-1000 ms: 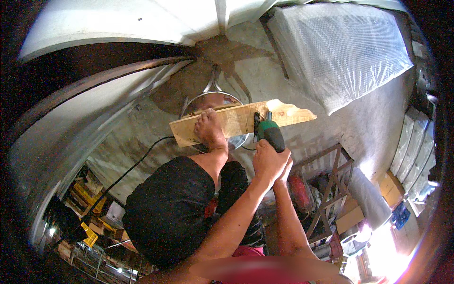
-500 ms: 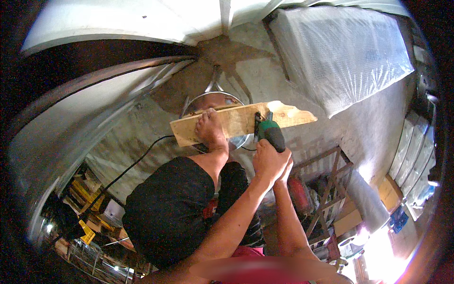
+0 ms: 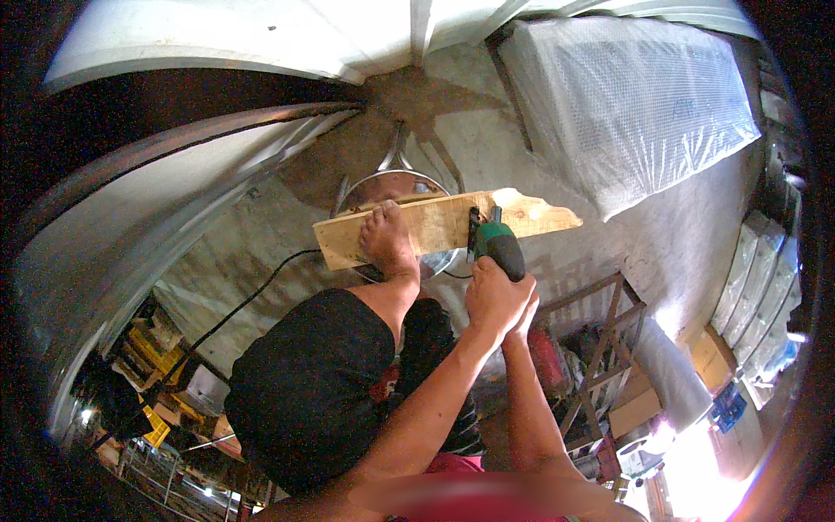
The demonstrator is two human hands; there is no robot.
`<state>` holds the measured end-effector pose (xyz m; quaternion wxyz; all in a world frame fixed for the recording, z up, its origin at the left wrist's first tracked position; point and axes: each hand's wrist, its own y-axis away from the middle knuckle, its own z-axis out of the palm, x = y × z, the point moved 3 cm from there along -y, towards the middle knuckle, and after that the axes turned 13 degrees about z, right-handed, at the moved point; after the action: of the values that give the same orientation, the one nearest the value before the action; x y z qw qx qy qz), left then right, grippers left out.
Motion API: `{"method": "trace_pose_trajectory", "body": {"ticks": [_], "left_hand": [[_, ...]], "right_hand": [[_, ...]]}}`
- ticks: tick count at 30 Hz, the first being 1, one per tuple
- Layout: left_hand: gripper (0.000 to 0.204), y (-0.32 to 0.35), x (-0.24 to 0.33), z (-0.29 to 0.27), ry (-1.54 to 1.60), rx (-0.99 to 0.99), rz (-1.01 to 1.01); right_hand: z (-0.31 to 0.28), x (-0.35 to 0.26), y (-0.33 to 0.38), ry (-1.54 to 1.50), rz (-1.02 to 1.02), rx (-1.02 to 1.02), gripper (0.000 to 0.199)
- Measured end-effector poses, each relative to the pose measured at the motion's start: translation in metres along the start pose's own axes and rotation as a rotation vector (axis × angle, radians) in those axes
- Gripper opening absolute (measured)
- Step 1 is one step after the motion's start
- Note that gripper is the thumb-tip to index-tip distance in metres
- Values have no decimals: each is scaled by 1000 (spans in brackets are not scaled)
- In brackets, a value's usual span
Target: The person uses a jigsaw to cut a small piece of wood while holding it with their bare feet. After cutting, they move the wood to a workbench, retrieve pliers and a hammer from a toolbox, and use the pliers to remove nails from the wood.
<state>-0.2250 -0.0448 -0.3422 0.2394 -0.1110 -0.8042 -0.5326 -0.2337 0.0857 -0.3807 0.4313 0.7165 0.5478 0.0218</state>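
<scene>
The person's left hand (image 3: 489, 294) is wrapped around the rear of a green-and-black power tool (image 3: 500, 250), its fingers curled close on the grip. The right hand (image 3: 526, 311) comes up against the same grip from the other side; most of it is hidden behind the left, so how its fingers are set cannot be told. The forearms converge on the tool from the lower edge.

The tool's dark base plate (image 3: 474, 233) stands against a pale wooden board (image 3: 439, 228), nearer the board's right end, which is ragged and tapering (the left end is cut straight). The board lies across a round, metal-rimmed stool (image 3: 397, 185), its right end jutting out beyond the seat. A bare foot (image 3: 389, 244) is planted on the board's left part, toes toward the far edge, below a leg in dark clothing (image 3: 313, 383).

A black cord (image 3: 252, 300) runs from beside the board's left end down toward the lower left. Over at the upper right, a large block in clear wrap (image 3: 635, 109) stands on the concrete floor (image 3: 465, 83); a brown metal frame (image 3: 606, 376) stands to the right of the forearms.
</scene>
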Motion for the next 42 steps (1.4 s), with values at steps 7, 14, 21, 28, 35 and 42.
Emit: {"method": "trace_pose_trajectory", "body": {"ticks": [7,14,21,28,35,42], "left_hand": [[69,-3,-1,1,33,-21,1],[70,-4,1,0,38,-18,-13],[71,-5,3,-2,48,13,-9],[72,-7,5,-3,58,1,-19],[73,-9,5,-2,48,12,0],[71,-8,5,-1,46,34,5]], "right_hand": [[0,3,-3,31,1,1,18],[9,26,-15,-24,-65,-29,17],[3,18,-13,10,-3,-7,17],[6,26,-20,7,-19,1,17],[6,45,-30,-69,3,-25,21],[0,22,-25,-18,-39,-14,22]]}}
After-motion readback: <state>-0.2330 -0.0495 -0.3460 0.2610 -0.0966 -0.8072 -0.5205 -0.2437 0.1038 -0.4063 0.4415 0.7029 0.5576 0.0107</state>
